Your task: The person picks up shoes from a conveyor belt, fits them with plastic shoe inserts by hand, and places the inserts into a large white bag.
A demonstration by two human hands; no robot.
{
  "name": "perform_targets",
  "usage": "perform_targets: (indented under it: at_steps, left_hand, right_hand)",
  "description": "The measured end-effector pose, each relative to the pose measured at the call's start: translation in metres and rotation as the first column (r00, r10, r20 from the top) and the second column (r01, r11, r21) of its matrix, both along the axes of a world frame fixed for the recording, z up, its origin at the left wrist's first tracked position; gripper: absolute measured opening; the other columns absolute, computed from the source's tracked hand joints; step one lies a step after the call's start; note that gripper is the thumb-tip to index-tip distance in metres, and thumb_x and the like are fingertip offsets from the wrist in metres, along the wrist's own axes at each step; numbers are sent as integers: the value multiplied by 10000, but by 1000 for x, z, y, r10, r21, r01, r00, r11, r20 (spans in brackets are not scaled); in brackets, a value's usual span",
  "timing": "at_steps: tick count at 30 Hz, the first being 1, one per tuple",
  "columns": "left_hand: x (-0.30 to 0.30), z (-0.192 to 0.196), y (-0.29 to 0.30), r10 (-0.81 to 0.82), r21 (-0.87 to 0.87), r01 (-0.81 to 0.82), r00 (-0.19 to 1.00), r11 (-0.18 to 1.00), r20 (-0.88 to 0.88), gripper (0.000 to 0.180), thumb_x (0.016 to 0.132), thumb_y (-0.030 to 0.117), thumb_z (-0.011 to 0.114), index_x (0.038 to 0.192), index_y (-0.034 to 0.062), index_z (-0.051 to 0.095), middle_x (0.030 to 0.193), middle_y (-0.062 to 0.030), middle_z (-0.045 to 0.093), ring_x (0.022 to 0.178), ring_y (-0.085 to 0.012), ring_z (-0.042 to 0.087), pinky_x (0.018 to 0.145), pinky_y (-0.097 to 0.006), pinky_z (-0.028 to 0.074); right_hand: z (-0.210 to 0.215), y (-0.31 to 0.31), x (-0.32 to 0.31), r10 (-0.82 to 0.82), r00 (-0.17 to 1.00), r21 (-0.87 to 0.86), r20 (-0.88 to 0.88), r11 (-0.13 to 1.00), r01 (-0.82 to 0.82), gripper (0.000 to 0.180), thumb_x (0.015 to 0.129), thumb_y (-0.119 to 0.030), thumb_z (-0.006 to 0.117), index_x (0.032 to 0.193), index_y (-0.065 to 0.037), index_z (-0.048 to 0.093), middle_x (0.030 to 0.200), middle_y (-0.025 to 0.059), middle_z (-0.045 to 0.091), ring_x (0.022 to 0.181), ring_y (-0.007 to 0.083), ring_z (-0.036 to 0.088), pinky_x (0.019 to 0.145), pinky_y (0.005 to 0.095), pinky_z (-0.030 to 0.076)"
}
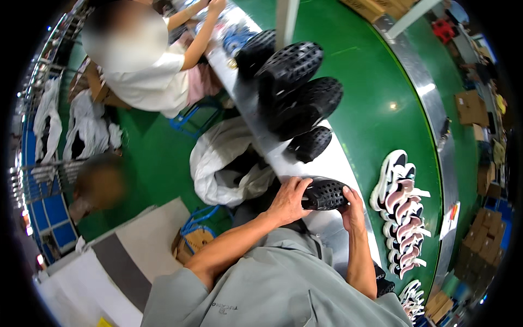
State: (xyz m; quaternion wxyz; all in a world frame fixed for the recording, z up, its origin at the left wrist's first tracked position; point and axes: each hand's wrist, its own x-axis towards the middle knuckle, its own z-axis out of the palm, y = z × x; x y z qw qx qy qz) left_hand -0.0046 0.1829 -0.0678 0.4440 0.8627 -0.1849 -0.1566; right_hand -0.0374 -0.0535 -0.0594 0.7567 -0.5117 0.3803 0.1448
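A black perforated shoe point(325, 195) is gripped at the centre of the frame, the left hand point(287, 200) closed over its heel end and the right hand point(353, 208) wrapped round its toe, above the metal edge point(332, 226) of a green conveyor belt point(376, 98). More black shoes point(297, 90) are piled above it; white-and-pink soles point(400, 210) are stacked at right. Were either hold loosened, the shoe would likely be dropped off the edge.

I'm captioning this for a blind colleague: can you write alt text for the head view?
Both hands, left hand and right hand, grip a black perforated shoe at a metal bench edge. More black shoes lie ahead; white-and-pink sandals line the green conveyor belt.
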Motion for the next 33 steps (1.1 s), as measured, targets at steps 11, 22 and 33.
perform_targets:
  at_steps: [11, 22, 33]
  left_hand:
    - [-112, -34, 189, 192, -11, -245, 786, 969, -588, 1091, 648, 196, 878, 1556, 104, 281, 1442, -222, 460, 1298, -370, 515, 1105, -422, 423]
    - [-232, -190, 188, 456, 586, 145, 492, 797, -741, 1063, 791, 548, 744, 1599, 147, 182, 1323, -389, 474, 1090, -518, 569, 941, -548, 483]
    - [-210, -203, 220, 524, 668, 69, 562, 741, -640, 1012, 794, 484, 755, 1593, 163, 223, 1328, -432, 393, 1074, -531, 522, 919, -587, 463]
  right_hand:
    - [-35, 156, -48, 475, 875, 151, -99, 876, -458, 806, 807, -173, 826, 1454, 41, 396, 1210, 180, 608, 1036, 213, 635, 886, 341, 526]
    - [-405, 322, -13, 612, 701, -290, -365, 641, -711, 854, 737, -211, 846, 1443, -37, 399, 1393, 246, 517, 1288, 380, 504, 1056, 420, 421]
    - [-602, 404, 13, 755, 436, -434, -490, 222, -873, 729, 822, -205, 777, 1452, -69, 436, 1368, 218, 547, 1224, 377, 556, 1038, 423, 458]
